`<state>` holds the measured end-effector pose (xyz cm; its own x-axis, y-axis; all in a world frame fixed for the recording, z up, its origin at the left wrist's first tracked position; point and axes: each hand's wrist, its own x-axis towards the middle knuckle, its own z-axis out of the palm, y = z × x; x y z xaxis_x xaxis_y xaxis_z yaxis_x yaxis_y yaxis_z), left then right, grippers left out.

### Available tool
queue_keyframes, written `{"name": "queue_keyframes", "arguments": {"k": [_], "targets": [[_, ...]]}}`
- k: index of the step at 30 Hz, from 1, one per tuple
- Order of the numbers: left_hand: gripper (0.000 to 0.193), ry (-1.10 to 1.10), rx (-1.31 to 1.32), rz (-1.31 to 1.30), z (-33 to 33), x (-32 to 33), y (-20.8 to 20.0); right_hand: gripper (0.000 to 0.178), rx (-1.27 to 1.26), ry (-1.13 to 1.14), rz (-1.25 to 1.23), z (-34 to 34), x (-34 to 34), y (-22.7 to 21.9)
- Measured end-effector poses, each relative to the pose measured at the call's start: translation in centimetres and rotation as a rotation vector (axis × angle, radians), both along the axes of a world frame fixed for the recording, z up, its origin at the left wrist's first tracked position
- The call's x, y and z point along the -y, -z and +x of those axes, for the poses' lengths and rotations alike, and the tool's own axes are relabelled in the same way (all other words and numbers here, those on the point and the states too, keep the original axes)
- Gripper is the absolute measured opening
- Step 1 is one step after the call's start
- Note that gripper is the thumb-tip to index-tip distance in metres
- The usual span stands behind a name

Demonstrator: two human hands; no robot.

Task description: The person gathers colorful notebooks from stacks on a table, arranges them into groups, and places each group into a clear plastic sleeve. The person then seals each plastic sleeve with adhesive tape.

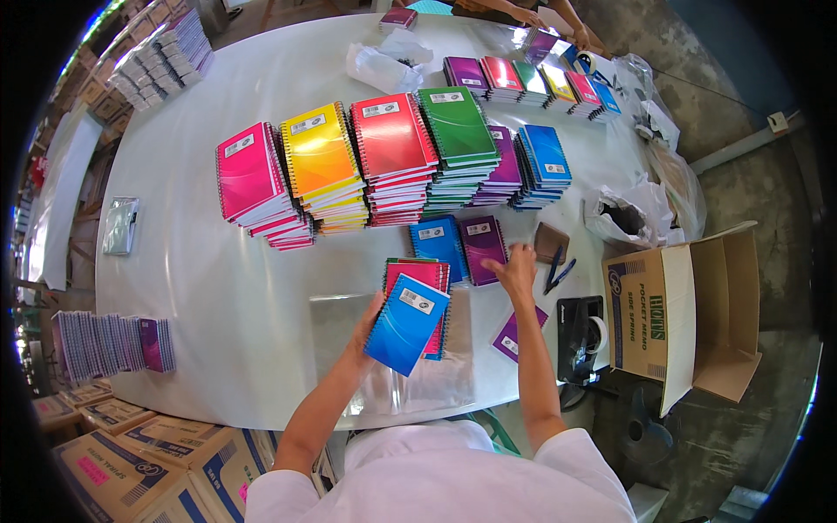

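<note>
My left hand (pixel 364 324) is closed on a small fanned stack of spiral notebooks, with a blue notebook (pixel 404 324) on top and red and green covers (pixel 433 274) showing beneath. The thumb and curled fingers of my right hand (pixel 516 266) are at the right edge of a purple notebook (pixel 481 247), which lies on the table. Against its left side rests another blue notebook (pixel 438 242). Under the held stack, clear plastic sleeves (pixel 340 336) lie near the table's front edge. One more purple notebook (pixel 506 343) is partly covered by my right forearm.
Tall notebook stacks, pink (pixel 248 170), yellow (pixel 321 152), red (pixel 391 135) and green (pixel 455 126), stand beyond my hands. To the right are a brown wallet (pixel 550 242), a blue cutter (pixel 558 275), a tape dispenser (pixel 577 340) and an open carton (pixel 649 318). Another person's hands (pixel 527 16) are at the far edge.
</note>
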<state>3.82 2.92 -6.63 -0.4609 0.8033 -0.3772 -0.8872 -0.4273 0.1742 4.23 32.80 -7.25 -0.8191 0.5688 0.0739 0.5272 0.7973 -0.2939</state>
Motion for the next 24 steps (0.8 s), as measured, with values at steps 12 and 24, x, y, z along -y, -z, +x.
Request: {"name": "queue_keyframes", "arguments": {"k": [12,24], "targets": [[0.067,-0.101,-0.066,-0.026,-0.3,-2.2,2.3,0.026,-0.276,-0.774,-0.581,-0.6,-3.2,-12.9],[0.08,-0.022,-0.144,0.017,1.3,-8.8,-3.1,0.04,-0.181,-0.002,0.212,-11.9,-14.1,-9.5]]}}
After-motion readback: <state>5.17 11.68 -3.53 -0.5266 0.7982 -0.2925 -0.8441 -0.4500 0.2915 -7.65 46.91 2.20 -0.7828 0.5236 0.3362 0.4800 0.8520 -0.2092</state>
